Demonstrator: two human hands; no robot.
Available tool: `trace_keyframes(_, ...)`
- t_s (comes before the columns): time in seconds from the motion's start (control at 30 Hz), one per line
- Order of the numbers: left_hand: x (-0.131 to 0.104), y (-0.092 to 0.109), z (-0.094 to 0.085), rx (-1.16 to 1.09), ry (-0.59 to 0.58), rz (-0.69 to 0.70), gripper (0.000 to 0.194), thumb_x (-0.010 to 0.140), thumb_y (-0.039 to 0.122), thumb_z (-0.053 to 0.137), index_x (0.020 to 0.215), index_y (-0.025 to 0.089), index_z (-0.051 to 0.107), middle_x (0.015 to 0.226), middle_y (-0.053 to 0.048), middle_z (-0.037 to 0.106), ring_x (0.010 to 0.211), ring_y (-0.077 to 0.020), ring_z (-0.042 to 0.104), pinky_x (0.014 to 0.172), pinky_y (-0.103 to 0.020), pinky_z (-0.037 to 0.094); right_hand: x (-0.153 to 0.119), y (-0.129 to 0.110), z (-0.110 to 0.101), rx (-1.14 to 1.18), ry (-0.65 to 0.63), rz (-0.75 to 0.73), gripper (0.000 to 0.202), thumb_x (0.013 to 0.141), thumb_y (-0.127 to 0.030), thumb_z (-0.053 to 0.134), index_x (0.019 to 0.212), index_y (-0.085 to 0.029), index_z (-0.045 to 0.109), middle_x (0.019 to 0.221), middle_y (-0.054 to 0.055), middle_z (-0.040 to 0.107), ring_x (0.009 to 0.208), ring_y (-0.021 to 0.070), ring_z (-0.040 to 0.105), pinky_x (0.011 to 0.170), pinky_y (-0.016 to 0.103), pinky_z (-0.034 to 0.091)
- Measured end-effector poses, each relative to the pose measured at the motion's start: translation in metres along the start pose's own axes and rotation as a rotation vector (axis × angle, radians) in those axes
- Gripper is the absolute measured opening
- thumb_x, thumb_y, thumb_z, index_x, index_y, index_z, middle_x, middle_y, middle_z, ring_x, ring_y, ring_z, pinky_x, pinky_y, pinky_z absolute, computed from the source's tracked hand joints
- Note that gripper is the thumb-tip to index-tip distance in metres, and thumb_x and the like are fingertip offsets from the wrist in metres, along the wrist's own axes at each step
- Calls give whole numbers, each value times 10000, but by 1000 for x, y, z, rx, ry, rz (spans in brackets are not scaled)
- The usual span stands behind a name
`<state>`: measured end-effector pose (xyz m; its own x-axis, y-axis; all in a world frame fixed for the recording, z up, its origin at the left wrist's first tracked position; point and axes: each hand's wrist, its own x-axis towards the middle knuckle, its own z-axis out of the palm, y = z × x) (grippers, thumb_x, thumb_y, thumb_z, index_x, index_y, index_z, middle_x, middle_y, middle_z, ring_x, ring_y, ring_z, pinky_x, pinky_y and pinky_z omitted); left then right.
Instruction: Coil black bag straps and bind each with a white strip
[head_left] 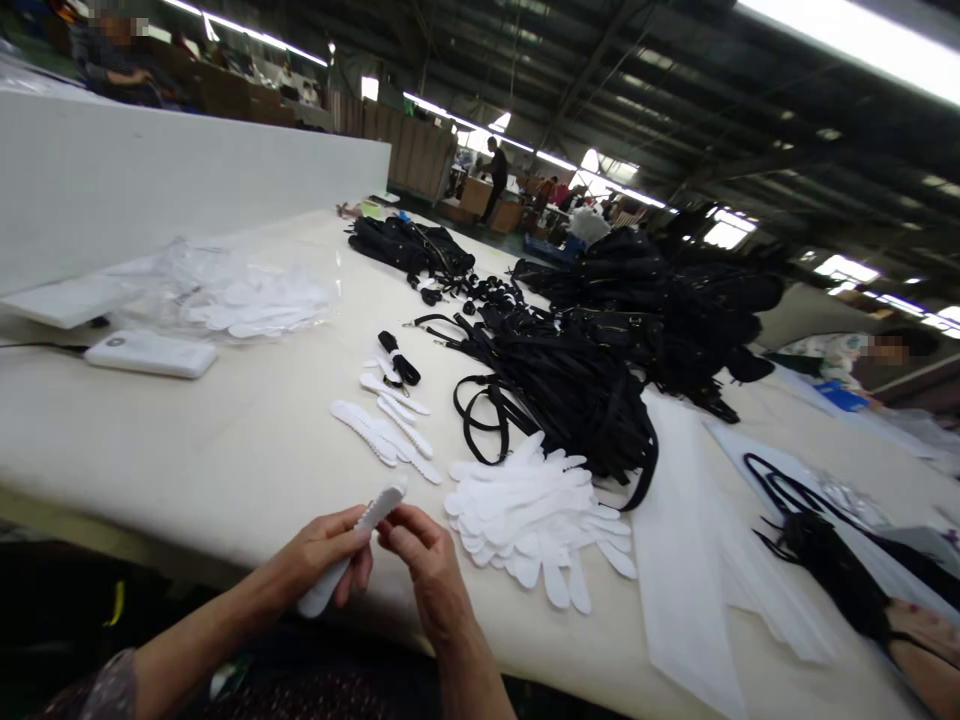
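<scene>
My left hand [334, 550] is closed around a flat white strip [318, 592] with rounded ends and a notched edge, held tilted above the front of the table. At the strip's upper end, my right hand [429, 562] has its fingers curled in a pinch; the exact contact is partly hidden. Just right of it lies a heap of similar white strips [517, 510]. A few more notched strips [375, 432] lie loose beyond my hands, close to a small bundled black cord [399, 360]. Behind the heap spreads a pile of black straps [570, 380].
Black bags [637, 280] are piled at the back. On the left are a plastic bag of white pieces [251, 295] and a white power bank [150, 354] with a cable. White sheets [686, 560] lie to the right, near another person's arm [926, 640] and black straps.
</scene>
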<state>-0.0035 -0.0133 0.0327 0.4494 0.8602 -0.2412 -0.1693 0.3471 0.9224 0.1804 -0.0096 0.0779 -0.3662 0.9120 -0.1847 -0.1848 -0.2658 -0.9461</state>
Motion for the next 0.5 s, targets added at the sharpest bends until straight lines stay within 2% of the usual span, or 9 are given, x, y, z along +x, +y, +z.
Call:
trace_keyframes(0.07, -1, -5, 2, -5, -21, -25, 516, 882, 527, 571, 1212, 130, 580, 605, -23, 718, 363, -124, 572, 375, -202, 334, 0, -1, 6, -16, 11, 1, 363, 827, -437, 699, 1114, -218, 745, 1092, 50, 744, 1103, 263, 642, 990, 388, 475)
trace_keyframes(0.13, -2, -9, 3, 6, -43, -43, 518, 872, 544, 578, 1175, 124, 602, 607, -35, 724, 364, -128, 580, 372, -201, 336, 2, 1, 8, -37, 63, 8, 324, 824, -440, 697, 1035, -207, 773, 939, 33, 756, 952, 229, 660, 916, 355, 496)
trace_keyframes(0.23, -3, -11, 4, 46, -42, -50, 515, 861, 559, 593, 1133, 123, 622, 636, -46, 733, 417, -144, 618, 410, -213, 384, 5, 8, 8, -33, 133, -11, 257, 802, -403, 710, 918, -184, 778, 792, 16, 723, 771, 181, 623, 791, 311, 499)
trace_keyframes(0.37, -2, -16, 11, 107, 36, -52, 465, 840, 549, 633, 1100, 164, 621, 674, -16, 725, 491, -161, 637, 461, -235, 427, 7, 17, 7, -52, 242, -67, 178, 769, -347, 711, 768, -171, 732, 689, -8, 670, 662, 149, 571, 671, 264, 465)
trace_keyframes(0.5, 1, -19, 15, 127, 139, -77, 455, 808, 581, 654, 1021, 179, 646, 704, -10, 726, 542, -180, 649, 497, -255, 449, 8, 19, 5, -140, 353, -83, 186, 730, -335, 736, 674, -167, 682, 610, -29, 616, 606, 132, 523, 593, 240, 416)
